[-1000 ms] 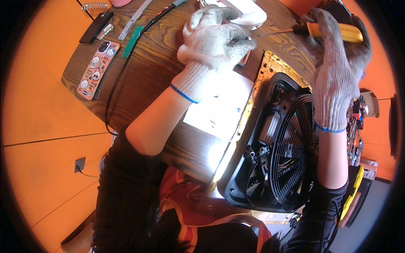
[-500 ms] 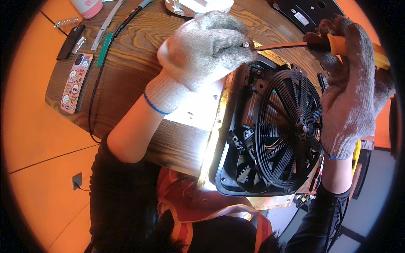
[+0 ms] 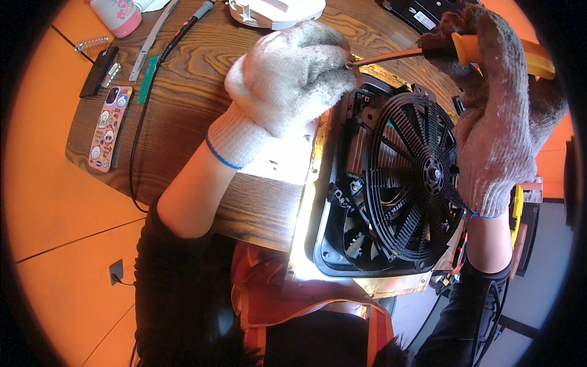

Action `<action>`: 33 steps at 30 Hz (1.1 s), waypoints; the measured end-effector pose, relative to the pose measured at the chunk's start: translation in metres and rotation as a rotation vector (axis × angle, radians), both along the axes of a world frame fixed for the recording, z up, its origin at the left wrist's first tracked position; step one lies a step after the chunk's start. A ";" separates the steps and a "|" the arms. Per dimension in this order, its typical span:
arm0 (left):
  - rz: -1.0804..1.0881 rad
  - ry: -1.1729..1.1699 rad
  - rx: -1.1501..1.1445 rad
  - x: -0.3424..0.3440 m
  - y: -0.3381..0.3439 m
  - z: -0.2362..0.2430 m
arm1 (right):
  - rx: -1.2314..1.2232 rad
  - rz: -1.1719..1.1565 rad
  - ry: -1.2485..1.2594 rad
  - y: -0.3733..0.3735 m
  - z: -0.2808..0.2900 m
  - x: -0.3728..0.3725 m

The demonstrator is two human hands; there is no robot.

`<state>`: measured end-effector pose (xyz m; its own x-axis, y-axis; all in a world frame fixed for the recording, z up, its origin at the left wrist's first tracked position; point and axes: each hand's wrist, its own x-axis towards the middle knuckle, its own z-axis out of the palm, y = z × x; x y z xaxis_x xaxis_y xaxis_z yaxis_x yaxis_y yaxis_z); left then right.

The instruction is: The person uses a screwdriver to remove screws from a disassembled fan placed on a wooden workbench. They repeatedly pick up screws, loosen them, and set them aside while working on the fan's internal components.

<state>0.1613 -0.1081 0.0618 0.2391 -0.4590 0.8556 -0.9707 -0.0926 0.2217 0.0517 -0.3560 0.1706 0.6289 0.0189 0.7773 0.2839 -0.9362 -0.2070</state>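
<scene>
My right hand (image 3: 498,116), in a grey-white knitted glove, is wrapped round the yellow handle of a screwdriver (image 3: 388,57). Its shaft points left, and the tip meets the fingertips of my left hand (image 3: 293,79). That hand wears a matching glove with dirty fingers, pinched together on what looks like a small screw (image 3: 349,65); the glove mostly covers it. Below both hands lies a black fan assembly (image 3: 422,174) with a round ribbed grille in a black housing. Inside the housing, wires and a ribbed metal block partly show behind the grille.
The fan assembly rests on a brightly lit metallic-edged board (image 3: 310,202) on the wooden table (image 3: 257,205). At the left lie a patterned phone (image 3: 110,128), a black cable (image 3: 142,122) and a green strip (image 3: 147,79). A white plastic part (image 3: 278,12) and a black panel (image 3: 416,13) are at the back.
The screwdriver and my right hand have shifted left and slightly up. The tip has moved left against my left fingertips, and the shiny small piece there shows less. The view has shifted slightly.
</scene>
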 end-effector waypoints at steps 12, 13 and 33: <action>0.068 -0.016 -0.027 -0.004 0.001 0.003 | -0.094 -0.005 0.003 -0.006 0.001 0.002; 0.059 0.012 -0.034 -0.004 0.001 0.002 | -0.100 -0.004 0.001 -0.006 0.001 0.002; 0.020 0.165 -0.160 -0.003 -0.009 -0.002 | -0.915 -0.171 -0.024 -0.004 0.027 -0.017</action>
<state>0.1585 -0.1169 0.0599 0.3900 -0.3142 0.8655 -0.9182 -0.0625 0.3911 0.0344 -0.3602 0.1973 0.6637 0.5391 0.5185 0.1220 -0.7619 0.6361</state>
